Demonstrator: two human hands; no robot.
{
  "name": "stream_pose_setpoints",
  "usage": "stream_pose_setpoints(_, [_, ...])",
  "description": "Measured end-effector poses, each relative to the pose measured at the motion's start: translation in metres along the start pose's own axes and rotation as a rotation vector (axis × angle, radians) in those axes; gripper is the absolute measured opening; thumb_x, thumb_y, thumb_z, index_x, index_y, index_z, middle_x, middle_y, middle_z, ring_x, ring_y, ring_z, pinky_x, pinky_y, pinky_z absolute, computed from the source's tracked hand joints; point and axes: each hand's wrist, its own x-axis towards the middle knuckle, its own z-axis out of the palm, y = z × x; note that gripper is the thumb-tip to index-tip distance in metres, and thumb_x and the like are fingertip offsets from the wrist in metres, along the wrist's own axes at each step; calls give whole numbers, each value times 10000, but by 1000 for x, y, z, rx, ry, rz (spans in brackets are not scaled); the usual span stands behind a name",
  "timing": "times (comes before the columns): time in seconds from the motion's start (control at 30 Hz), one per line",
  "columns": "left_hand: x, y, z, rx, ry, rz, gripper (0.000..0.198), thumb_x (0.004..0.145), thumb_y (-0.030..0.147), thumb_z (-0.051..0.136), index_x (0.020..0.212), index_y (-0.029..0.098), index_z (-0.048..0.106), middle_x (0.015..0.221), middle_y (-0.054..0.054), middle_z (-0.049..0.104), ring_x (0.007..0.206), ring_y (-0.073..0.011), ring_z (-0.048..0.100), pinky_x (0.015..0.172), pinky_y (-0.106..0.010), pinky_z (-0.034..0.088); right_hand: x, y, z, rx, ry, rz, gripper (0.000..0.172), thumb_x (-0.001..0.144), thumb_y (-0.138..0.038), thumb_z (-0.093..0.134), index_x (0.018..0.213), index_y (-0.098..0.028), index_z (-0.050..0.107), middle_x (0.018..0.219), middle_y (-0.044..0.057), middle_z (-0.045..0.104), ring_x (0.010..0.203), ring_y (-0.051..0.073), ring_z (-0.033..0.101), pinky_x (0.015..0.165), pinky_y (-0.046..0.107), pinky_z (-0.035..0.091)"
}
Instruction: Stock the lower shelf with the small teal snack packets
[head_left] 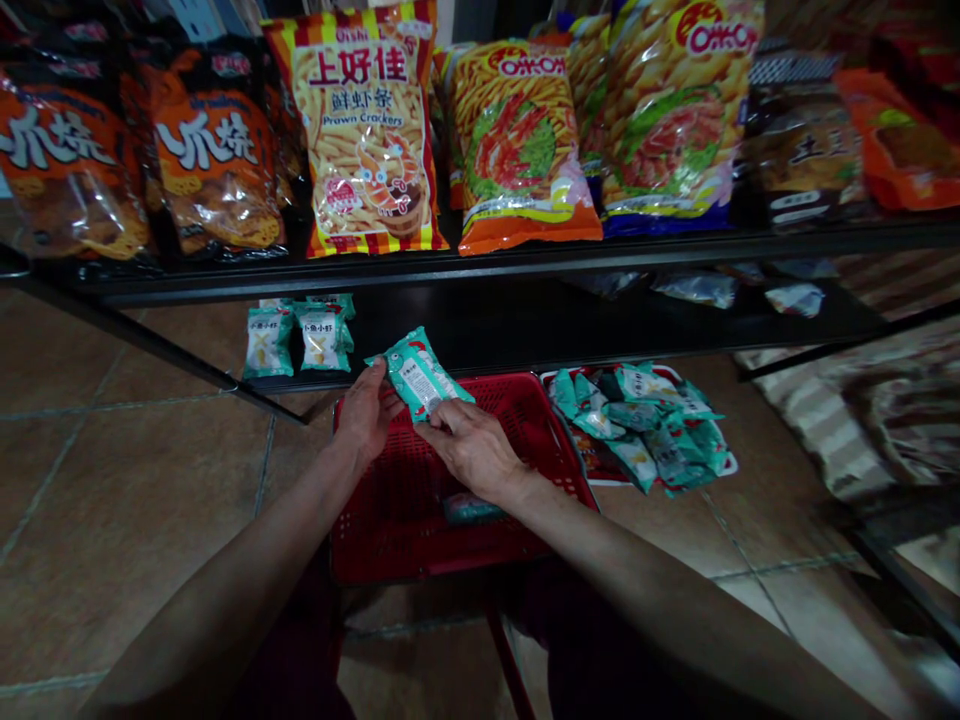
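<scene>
Packet of shiny, pillow-shaped teal-and-white plastic (420, 376) is up over the red, perforated plastic basket (420, 552)! Left hand (365, 408), fingers clamped on its left end; right hand (478, 447), fingers clamped along its lower edge.

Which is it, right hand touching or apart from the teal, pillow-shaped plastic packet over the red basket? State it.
Touching: the head view shows the right hand gripping the teal packet at its near edge.
</scene>
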Motion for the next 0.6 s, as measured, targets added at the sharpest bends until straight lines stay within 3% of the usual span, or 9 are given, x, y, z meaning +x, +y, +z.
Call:
stream_pose_setpoints(0.27, [9,-2,-10,-14,167,-7,120,826,225,555,717,176,574,690,4,632,589,-99,582,572,-213,485,-1,-12,-1,-82,-121,-106,167,893,-209,489,881,-190,655,841,51,591,775,176,486,662,302,369])
stream_pose_setpoints(0.6, [13,-3,-11,-53,162,-13,170,830,185,547,661,175,537,624,23,588,529,-79,543,519,-187,456,-3,-18,-1,-50,-156,-107,197,895,-175,470,938,-175,663,865,74,589,803,186,516,678,327,420])
